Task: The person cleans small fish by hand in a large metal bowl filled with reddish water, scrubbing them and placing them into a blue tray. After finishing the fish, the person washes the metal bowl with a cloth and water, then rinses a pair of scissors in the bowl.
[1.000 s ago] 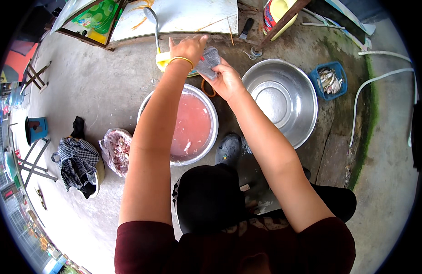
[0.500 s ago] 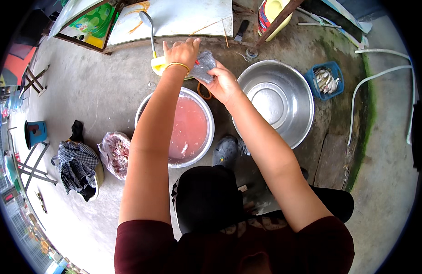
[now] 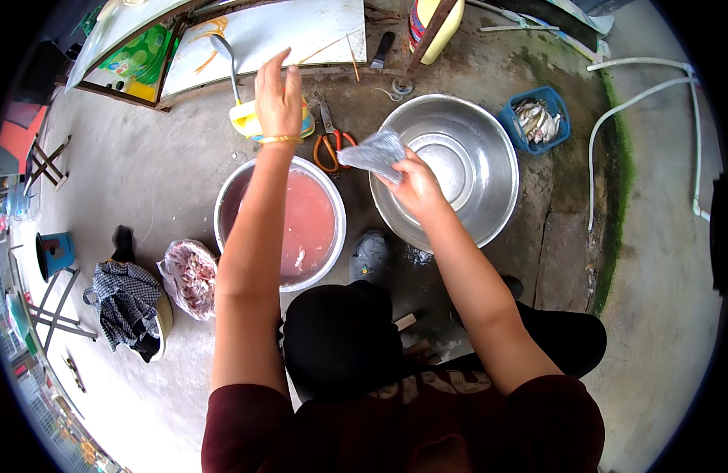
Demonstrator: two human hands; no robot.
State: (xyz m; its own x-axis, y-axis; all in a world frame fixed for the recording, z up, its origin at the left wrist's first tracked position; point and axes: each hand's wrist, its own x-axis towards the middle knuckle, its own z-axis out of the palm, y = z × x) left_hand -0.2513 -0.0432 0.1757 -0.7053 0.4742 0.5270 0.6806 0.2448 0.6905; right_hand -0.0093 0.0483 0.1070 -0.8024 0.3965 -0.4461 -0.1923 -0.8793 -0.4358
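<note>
Your right hand (image 3: 415,185) had fingers clamped on a grey fish (image 3: 373,152) by the steel basin (image 3: 490,197); left hand (image 3: 279,98) fingers apart above yellow scoop (image 3: 249,121).

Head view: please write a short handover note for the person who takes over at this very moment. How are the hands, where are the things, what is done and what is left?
Left hand: open, holding nothing, raised over the yellow scoop near the board.
Right hand: shut on a grey fish, held above the near rim of the empty steel basin.
Things: basin of pink water under the left forearm; orange-handled scissors on the ground between the two basins; blue basket with small fish beyond the steel basin; bag of scraps to the left.
Done: one fish is in hand.
Left: the steel basin holds no fish; the basket still holds several.
</note>
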